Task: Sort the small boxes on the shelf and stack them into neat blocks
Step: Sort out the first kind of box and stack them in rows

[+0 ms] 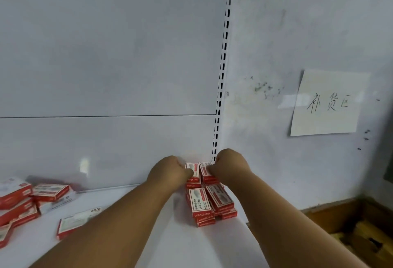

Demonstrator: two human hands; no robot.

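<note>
small red-and-white cardboard boxes [209, 192] form block at white shelf [119, 225] right end, against slotted upright [221, 80]. left hand [170, 171], right hand [230, 166] curled, pressing rear top boxes square. judged aligning step; next, fetch loose boxes [27, 198] lying left of upright.

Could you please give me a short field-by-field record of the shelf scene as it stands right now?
left hand: grips the left rear stacked box
right hand: grips the right rear stacked box
front stacks: two, side by side, just in front of the rear ones
loose boxes: scattered at the shelf's left
shelf: white
paper note: handwritten, on the wall at right
</note>
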